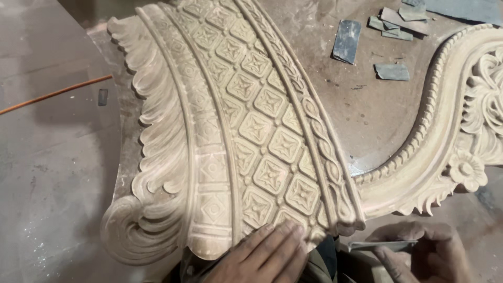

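Wooden carved panel under flat left fingers; right hand pinching sandpaper strip

I see both my hands bare: left hand and right hand, below the carved wooden panel; no gloves, rings, or sleeves showing.

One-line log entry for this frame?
left hand: flat on carved wooden panel | right hand: holds grey sandpaper strip | sandpaper scraps on bench
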